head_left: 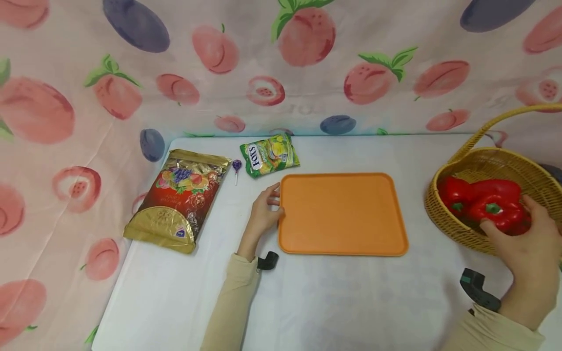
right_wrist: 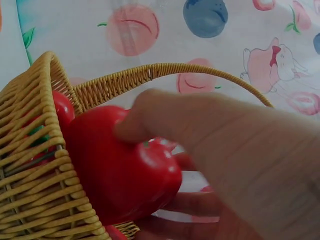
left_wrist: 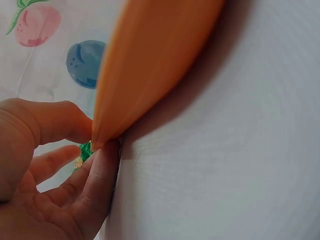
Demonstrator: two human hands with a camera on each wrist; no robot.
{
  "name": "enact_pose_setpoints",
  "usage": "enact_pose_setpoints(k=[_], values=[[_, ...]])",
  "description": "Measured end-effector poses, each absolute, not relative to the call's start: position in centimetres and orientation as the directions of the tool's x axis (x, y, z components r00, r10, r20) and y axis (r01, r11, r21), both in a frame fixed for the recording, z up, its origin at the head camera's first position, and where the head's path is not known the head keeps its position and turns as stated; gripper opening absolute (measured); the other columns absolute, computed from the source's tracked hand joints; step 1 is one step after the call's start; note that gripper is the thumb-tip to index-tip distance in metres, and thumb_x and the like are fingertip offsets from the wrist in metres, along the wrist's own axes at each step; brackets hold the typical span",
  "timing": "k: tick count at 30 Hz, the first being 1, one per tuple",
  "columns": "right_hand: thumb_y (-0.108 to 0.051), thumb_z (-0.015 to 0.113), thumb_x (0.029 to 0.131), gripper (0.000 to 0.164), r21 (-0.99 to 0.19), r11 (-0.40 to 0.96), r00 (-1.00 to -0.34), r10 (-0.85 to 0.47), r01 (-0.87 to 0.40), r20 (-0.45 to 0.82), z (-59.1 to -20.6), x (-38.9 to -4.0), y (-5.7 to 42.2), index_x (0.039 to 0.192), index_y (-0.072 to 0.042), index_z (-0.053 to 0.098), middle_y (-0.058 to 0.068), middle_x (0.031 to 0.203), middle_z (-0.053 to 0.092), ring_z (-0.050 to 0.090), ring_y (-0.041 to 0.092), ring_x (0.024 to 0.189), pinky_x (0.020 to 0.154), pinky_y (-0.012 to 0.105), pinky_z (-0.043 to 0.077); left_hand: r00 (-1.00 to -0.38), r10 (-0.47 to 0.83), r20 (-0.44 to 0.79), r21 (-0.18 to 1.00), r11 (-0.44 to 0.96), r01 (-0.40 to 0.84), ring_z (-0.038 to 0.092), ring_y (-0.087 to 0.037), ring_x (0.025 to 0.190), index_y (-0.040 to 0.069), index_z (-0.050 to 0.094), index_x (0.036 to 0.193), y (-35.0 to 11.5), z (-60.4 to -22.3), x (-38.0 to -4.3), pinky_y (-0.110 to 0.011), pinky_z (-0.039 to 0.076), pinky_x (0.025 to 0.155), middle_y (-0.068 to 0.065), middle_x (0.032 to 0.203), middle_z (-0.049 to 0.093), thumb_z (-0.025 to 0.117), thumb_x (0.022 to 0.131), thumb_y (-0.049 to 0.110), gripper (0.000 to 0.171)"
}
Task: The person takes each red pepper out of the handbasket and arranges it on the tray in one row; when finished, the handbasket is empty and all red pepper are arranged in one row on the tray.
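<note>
An orange rectangular tray (head_left: 342,214) lies on the white table. My left hand (head_left: 262,213) is at its left edge; in the left wrist view the thumb and fingers pinch the rim of the tray (left_wrist: 155,55). On the far right, my right hand (head_left: 529,246) reaches into a yellow wicker basket (head_left: 445,222) with a tall handle. Its thumb and fingers are curled round a red bell pepper (right_wrist: 107,170), which the right wrist view shows at the basket's rim. Another red bell pepper (head_left: 454,192) sits beside it, partly hidden.
A large gold and red candy bag (head_left: 180,197) lies on the left of the table. Near it are a purple lollipop (head_left: 236,165) and a green Fox's candy bag (head_left: 270,155), behind the tray. A fruit-patterned cloth (head_left: 307,87) hangs along the back and left.
</note>
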State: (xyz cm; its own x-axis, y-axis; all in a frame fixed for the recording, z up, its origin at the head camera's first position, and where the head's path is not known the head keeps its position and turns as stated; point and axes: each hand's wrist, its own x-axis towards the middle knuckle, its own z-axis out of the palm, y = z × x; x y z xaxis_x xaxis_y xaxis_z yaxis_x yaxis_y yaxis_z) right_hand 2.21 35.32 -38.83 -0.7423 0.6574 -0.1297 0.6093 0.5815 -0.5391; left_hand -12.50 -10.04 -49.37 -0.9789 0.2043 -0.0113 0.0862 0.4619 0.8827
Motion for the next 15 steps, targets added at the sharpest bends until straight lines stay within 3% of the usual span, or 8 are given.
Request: enact_pose_setpoints(k=[8,11,15], values=[[-0.026,0.061,0.093,0.074,-0.667,0.432,-0.626,0.777,0.607,-0.066,-38.6,1.6,33.6,0.157,-0.029,0.024,0.003,0.162,0.024,0.023,0.026,0.147,0.115,0.044,0.025,-0.977,0.212,-0.030,0.881,0.466,0.075,0.064,-0.029,0.098,0.008,0.048,0.145,-10.2,-49.4,-12.7,-0.038,0.055,0.083,-0.017,0.117,0.058,0.066,0.077,-0.008,0.071],[-0.032,0.064,0.091,0.071,-0.721,0.385,-0.592,0.805,0.576,-0.043,-38.5,1.4,33.0,0.153,-0.040,0.028,-0.004,0.159,0.030,0.029,0.020,0.145,0.113,0.032,0.029,-0.974,0.227,-0.021,0.873,0.479,0.093,0.063,-0.028,0.098,0.006,0.049,0.144,-10.1,-49.5,-12.7,-0.038,0.054,0.084,-0.017,0.117,0.056,0.065,0.078,-0.007,0.070],[-0.032,0.069,0.089,0.067,-0.810,0.357,-0.590,0.807,0.465,0.017,-38.8,1.0,32.7,0.148,-0.041,0.037,-0.008,0.153,0.040,0.040,0.010,0.135,0.107,0.020,0.035,-0.970,0.243,-0.014,0.858,0.501,0.113,0.062,-0.028,0.098,0.004,0.049,0.144,-10.1,-49.5,-12.7,-0.038,0.052,0.086,-0.017,0.118,0.055,0.065,0.079,-0.006,0.068]])
